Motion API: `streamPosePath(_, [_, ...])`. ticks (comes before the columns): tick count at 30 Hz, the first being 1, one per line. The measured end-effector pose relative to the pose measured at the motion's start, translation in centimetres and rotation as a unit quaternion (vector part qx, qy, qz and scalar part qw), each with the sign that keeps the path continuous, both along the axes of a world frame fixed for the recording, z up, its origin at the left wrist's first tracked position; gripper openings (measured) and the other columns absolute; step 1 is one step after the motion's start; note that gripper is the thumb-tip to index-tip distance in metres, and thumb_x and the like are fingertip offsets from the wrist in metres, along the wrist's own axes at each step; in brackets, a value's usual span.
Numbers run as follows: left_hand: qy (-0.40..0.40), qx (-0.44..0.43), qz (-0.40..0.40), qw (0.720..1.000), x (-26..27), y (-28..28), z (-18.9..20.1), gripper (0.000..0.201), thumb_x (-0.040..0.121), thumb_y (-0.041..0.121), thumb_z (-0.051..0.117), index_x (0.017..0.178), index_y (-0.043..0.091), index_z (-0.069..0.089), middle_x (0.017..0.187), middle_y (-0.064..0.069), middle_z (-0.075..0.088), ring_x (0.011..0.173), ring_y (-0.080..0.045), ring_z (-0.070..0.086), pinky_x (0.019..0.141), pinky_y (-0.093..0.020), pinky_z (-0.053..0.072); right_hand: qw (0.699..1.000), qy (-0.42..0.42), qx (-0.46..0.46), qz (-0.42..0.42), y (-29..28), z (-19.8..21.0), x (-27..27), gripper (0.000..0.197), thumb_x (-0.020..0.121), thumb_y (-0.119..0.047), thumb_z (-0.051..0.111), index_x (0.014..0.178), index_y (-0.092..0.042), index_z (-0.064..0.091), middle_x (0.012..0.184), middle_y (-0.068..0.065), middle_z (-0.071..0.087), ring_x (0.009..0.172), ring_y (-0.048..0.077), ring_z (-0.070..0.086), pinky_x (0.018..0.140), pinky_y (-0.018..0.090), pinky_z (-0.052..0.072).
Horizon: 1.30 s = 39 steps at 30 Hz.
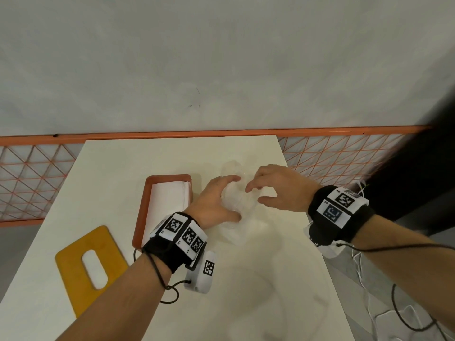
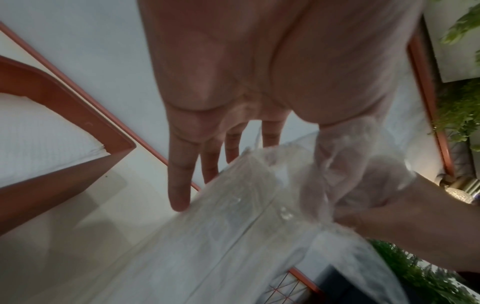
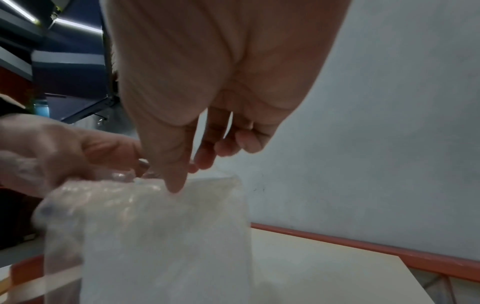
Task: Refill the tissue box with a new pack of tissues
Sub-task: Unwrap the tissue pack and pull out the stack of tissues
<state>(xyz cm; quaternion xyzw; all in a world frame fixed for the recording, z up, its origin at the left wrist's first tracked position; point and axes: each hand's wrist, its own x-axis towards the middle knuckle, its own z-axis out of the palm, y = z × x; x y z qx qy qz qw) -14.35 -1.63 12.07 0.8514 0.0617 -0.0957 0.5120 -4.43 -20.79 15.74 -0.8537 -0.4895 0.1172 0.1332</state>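
A clear, crumpled plastic wrapper (image 1: 240, 206) is held up over the middle of the white table (image 1: 246, 303). My left hand (image 1: 231, 198) curls around its left side, the fingers (image 2: 179, 174) lying along the film. My right hand (image 1: 254, 194) pinches the wrapper's top edge, the thumb (image 3: 171, 164) pressing on the film (image 3: 161, 236). Just left of the hands stands the open orange tissue box base (image 1: 142, 210) with a stack of white tissues (image 1: 170, 198) lying inside it. Its yellow lid (image 1: 83, 267), with an oval slot, lies flat at the table's near left.
An orange mesh fence (image 1: 34, 178) runs behind the table against a pale wall. The table's right edge is close to my right wrist, with white and black cables (image 1: 364, 279) hanging beyond it. Green plants (image 2: 459, 115) stand off to the side.
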Motion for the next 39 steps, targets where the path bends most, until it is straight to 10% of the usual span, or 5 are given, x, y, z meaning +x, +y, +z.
streamPosePath(6, [-0.048,-0.002,0.006,0.999,-0.5,0.4,-0.3,0.044,0.075,-0.004,0.062,0.104,0.028,0.066,0.133,0.006,0.038,0.122,-0.007,0.039,0.087,-0.004,0.031,0.999,-0.013,0.039,0.036,0.2,-0.2,-1.0,0.012,0.087,-0.024,0.066,0.091,-0.020,0.076,0.094,-0.005,0.072,0.087,0.018,0.062,0.080,0.034,0.049])
streamPosePath(16, [-0.062,0.032,0.099,0.993,-0.4,0.3,-0.9,0.018,0.077,0.020,0.075,0.070,0.022,0.059,0.123,0.000,0.050,0.111,-0.012,0.049,0.094,-0.019,0.035,0.999,0.014,-0.037,0.001,-0.1,0.2,-1.1,0.033,0.088,-0.016,0.058,0.119,-0.026,0.062,0.091,-0.006,0.067,0.075,0.013,0.062,0.075,0.026,0.049])
streamPosePath(28, [-0.053,0.042,0.040,0.997,-0.2,0.8,-0.7,0.030,0.067,0.014,0.082,0.088,0.021,0.061,0.125,0.000,0.048,0.111,-0.017,0.052,0.101,-0.029,0.043,0.997,-0.039,-0.068,0.000,0.9,-0.8,-0.8,0.038,0.090,-0.018,0.063,0.127,-0.027,0.059,0.124,0.000,0.051,0.078,0.018,0.057,0.076,0.035,0.049])
streamPosePath(39, [-0.067,0.039,0.016,0.997,0.0,1.7,-1.2,0.025,0.074,0.012,0.078,0.089,0.022,0.061,0.122,-0.001,0.052,0.109,-0.010,0.051,0.086,-0.004,0.034,0.999,-0.045,-0.030,0.003,0.2,-1.4,-1.1,0.032,0.088,-0.020,0.066,0.119,-0.025,0.066,0.127,-0.004,0.060,0.090,0.020,0.065,0.077,0.040,0.054])
